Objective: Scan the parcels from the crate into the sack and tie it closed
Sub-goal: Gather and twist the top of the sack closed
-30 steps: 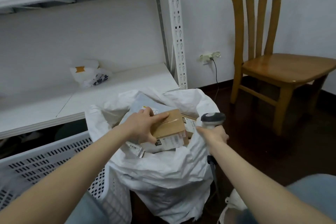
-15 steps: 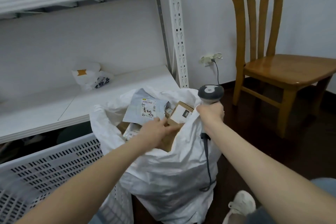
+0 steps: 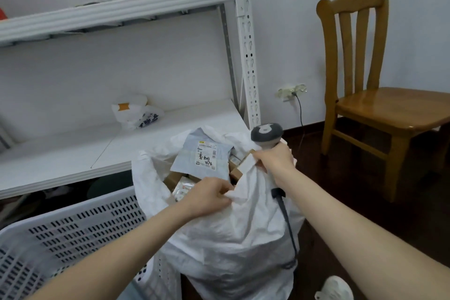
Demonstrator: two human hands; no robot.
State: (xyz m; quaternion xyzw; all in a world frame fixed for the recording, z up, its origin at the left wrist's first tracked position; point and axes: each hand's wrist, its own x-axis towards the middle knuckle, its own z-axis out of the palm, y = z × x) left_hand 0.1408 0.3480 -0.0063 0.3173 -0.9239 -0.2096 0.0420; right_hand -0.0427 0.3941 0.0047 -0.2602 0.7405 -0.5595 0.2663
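Note:
A white woven sack (image 3: 238, 234) stands on the floor with its mouth open. Inside lie a grey mailer bag (image 3: 199, 153) with a printed label and several brown cardboard parcels (image 3: 237, 172). My left hand (image 3: 207, 196) pinches the near rim of the sack. My right hand (image 3: 276, 162) grips the handle of a grey barcode scanner (image 3: 266, 135) and also holds the sack's right rim; the scanner's cable (image 3: 288, 229) hangs down the sack's side. A white perforated plastic crate (image 3: 63, 246) stands at the lower left; its inside is hidden.
A white metal shelving unit (image 3: 248, 56) stands behind the sack; a white plastic bag (image 3: 135, 112) lies on its lower shelf. A wooden chair (image 3: 379, 109) stands on the dark floor at the right. A wall socket (image 3: 291, 92) with a plug sits between them. A white shoe (image 3: 333, 288) shows below.
My left hand pushed the brown box down into the sack, let it go and took hold of the sack's near rim. My right hand rose with the scanner to the right rim.

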